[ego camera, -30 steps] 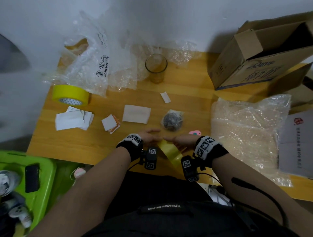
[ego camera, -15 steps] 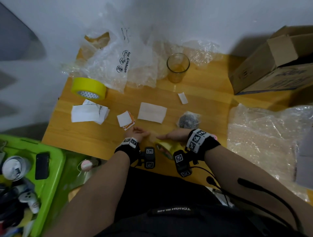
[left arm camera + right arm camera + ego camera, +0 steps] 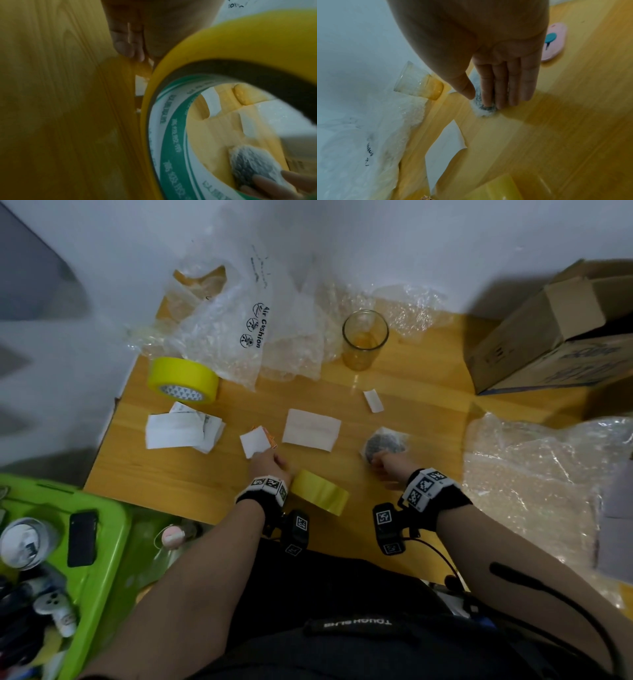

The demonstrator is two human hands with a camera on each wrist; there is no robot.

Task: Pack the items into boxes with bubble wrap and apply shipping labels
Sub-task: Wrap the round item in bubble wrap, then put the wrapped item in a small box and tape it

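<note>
A yellow tape roll (image 3: 318,496) lies on the wooden table (image 3: 171,474) near its front edge, just right of my left wrist. It fills the left wrist view (image 3: 171,67). My left hand (image 3: 269,463) sits beside the roll's far end with fingertips (image 3: 126,46) down on the wood, not wrapped around the roll. My right hand (image 3: 382,462) reaches to a small dark item wrapped in bubble wrap (image 3: 387,441). In the right wrist view, straight fingers (image 3: 498,88) rest on top of that bundle (image 3: 484,112). An open cardboard box (image 3: 548,344) stands at the back right.
A large bubble wrap sheet (image 3: 534,474) covers the table's right side. Air cushion bags (image 3: 239,330), a second yellow tape roll (image 3: 183,378) and a glass (image 3: 364,340) stand at the back. White labels (image 3: 311,430) lie mid-table. A pink cutter (image 3: 554,42) lies by my right hand. A green bin (image 3: 102,542) sits lower left.
Both hands were on the yellow tape roll. My right hand has left it and moved forward onto the wrapped item; the roll now lies by my left wrist.
</note>
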